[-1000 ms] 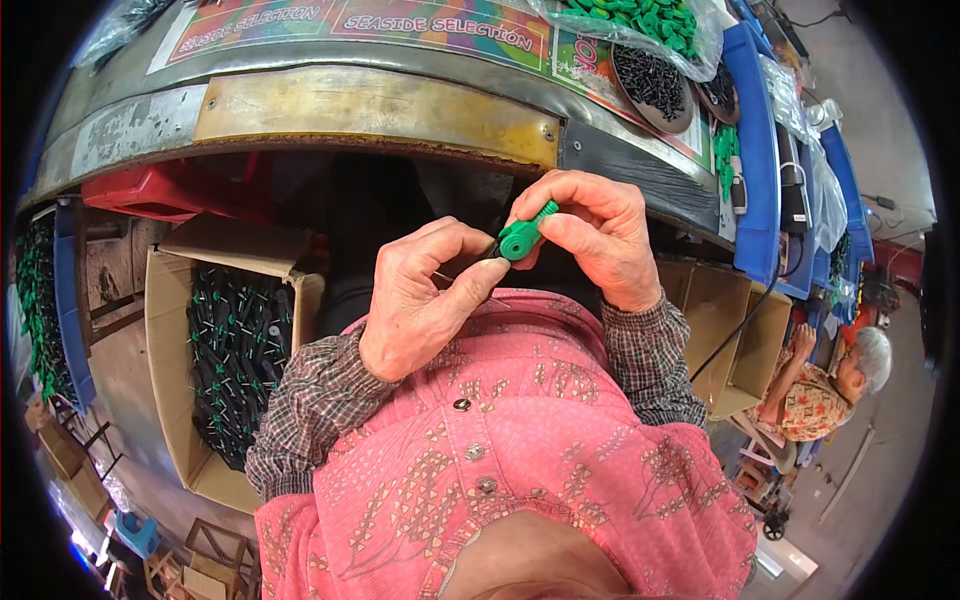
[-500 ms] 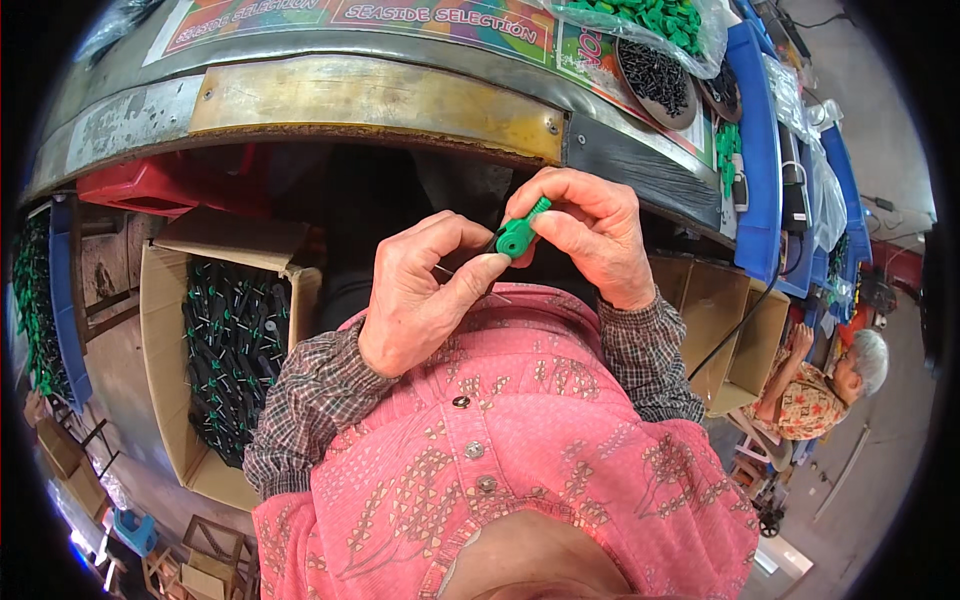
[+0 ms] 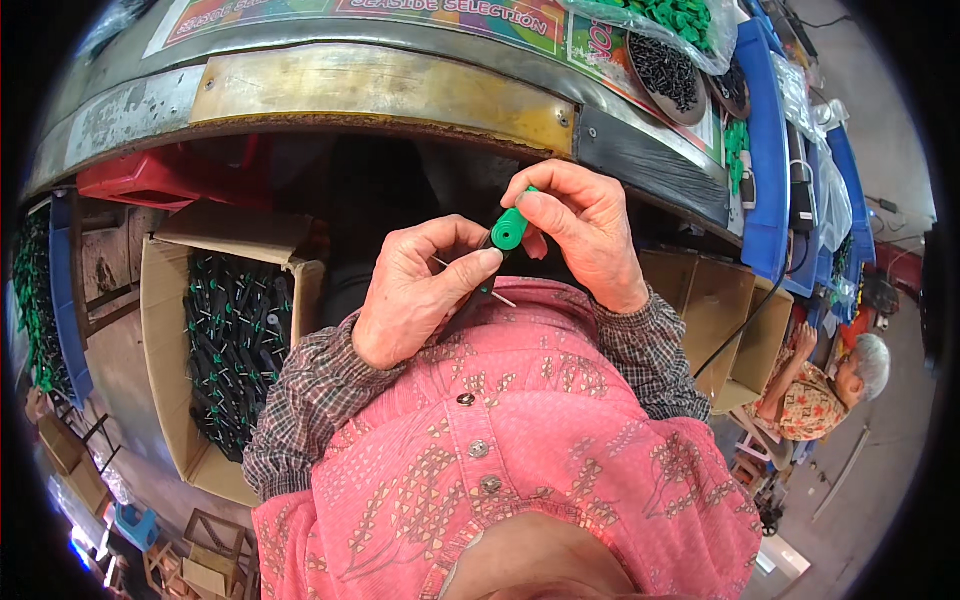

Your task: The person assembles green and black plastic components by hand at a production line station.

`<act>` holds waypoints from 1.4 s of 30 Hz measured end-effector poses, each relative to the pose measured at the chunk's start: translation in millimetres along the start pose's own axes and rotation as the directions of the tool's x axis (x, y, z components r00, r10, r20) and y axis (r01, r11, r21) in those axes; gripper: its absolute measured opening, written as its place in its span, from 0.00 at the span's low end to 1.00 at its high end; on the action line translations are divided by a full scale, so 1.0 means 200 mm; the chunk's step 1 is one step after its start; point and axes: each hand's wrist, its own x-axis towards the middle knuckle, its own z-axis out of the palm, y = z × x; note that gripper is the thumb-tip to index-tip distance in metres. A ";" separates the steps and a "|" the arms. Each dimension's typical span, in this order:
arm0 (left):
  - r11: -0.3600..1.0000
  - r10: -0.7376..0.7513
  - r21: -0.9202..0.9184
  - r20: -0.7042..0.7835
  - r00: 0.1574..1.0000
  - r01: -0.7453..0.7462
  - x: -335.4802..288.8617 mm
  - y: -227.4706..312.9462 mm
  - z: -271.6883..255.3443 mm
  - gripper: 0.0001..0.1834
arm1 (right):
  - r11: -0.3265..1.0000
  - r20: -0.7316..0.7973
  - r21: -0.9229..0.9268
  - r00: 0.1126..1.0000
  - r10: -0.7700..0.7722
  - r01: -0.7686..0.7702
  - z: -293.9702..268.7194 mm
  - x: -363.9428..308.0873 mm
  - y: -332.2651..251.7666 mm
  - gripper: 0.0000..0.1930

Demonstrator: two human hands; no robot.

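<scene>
In front of my lap, my left hand and my right hand meet at a small green plastic piece with a round, ringed face and a narrow stem. The right thumb and fingers pinch its stem end. My left thumb and forefinger close on a dark, slim part beside the round face, mostly hidden by the fingers. A thin metal pin sticks out below the left thumb. Whether the green piece is joined to the dark part, I cannot tell.
An open cardboard box at left holds many black parts with green bits and metal pins. On the metal-edged table are green pieces in a plastic bag and a dish of small black parts. Blue bins and a seated person are at right.
The green piece has turned, so its round face shows more and its stem lies under my right fingers. The metal pin now shows below the left thumb.
</scene>
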 end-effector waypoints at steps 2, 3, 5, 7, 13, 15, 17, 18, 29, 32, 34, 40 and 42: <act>0.998 -0.058 -0.002 -0.018 0.998 0.058 -0.01 0.02 0.01 0.07 | 1.000 0.006 0.016 1.000 0.023 -0.023 0.00 0.00 0.01 0.09; 0.998 -0.059 -0.003 -0.019 0.998 0.059 -0.01 0.02 0.01 0.07 | 1.000 0.007 0.016 1.000 0.023 -0.024 0.00 0.00 0.02 0.09; 0.999 -0.041 0.001 -0.038 0.998 0.041 -0.01 0.01 0.01 0.07 | 0.999 0.005 0.025 0.999 0.038 -0.038 0.01 0.00 0.02 0.09; 0.999 -0.041 -0.001 -0.041 0.998 0.041 -0.01 0.01 0.01 0.08 | 0.999 0.006 0.034 0.999 0.040 -0.040 0.01 0.01 0.04 0.09; 1.000 -0.017 0.012 -0.039 0.999 0.017 0.01 0.01 0.01 0.08 | 1.000 0.002 0.019 1.000 0.025 -0.025 0.01 0.02 0.03 0.08; 1.000 0.004 0.015 -0.027 1.000 -0.004 0.01 0.03 0.01 0.09 | 1.000 -0.002 0.011 1.000 0.012 -0.012 0.02 0.02 0.02 0.08; 0.997 -0.077 0.019 -0.072 0.994 0.079 0.02 0.05 0.02 0.07 | 1.000 -0.016 0.017 1.000 0.007 -0.006 0.01 0.02 0.02 0.08; 0.995 -0.075 0.056 -0.074 0.994 0.079 0.02 0.06 0.02 0.07 | 1.000 -0.018 0.020 1.000 0.013 -0.012 0.01 0.02 0.01 0.07; 0.998 0.049 0.040 -0.086 0.995 -0.046 0.08 0.15 0.03 0.06 | 0.795 -0.200 -0.571 0.905 -0.376 0.205 -0.20 -0.01 -0.18 0.09; 0.994 0.090 0.073 -0.100 0.991 -0.083 0.10 0.14 0.03 0.07 | 0.512 -0.221 -0.843 0.760 -0.611 0.167 -0.34 0.01 -0.21 0.08; 0.993 0.097 0.080 -0.104 0.990 -0.089 0.11 0.15 0.04 0.07 | 0.433 -0.257 -0.899 0.719 -0.645 0.067 -0.43 0.02 -0.21 0.09; 0.991 0.120 0.077 -0.104 0.987 -0.112 0.13 0.14 0.05 0.06 | 0.164 -0.192 -0.981 0.680 -0.708 -0.106 -0.62 0.01 -0.17 0.16; 0.988 0.142 0.079 -0.097 0.985 -0.135 0.13 0.14 0.05 0.06 | 0.147 -0.179 -0.983 0.680 -0.711 -0.105 -0.62 0.03 -0.16 0.17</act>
